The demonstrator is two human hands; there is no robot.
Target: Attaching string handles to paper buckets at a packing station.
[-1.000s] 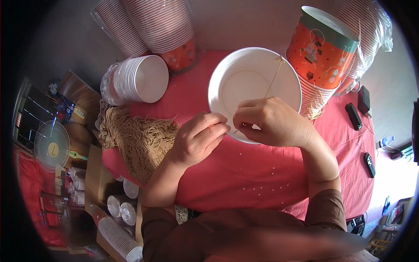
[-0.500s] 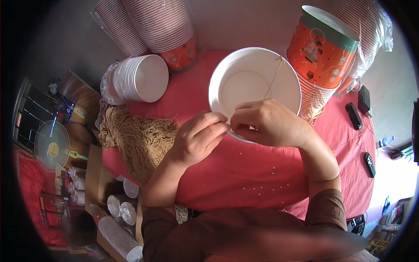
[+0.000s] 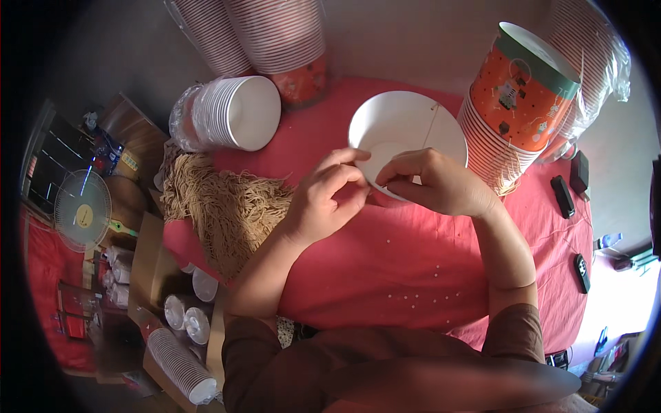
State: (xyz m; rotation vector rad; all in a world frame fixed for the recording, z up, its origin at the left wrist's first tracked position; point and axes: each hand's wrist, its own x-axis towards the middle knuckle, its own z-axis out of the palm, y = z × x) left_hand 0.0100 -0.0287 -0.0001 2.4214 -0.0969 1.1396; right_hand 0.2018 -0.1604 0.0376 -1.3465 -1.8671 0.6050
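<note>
On my remote feed, the left hand (image 3: 329,197) and right hand (image 3: 441,182) nearly meet by a white tub (image 3: 379,124); whether either grips anything, I cannot tell.

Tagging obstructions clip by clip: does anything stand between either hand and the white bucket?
Nothing visible does: the left hand and right hand are both at the near rim of the white bucket. The tan string heap lies to the left, the orange bucket to the right.
</note>
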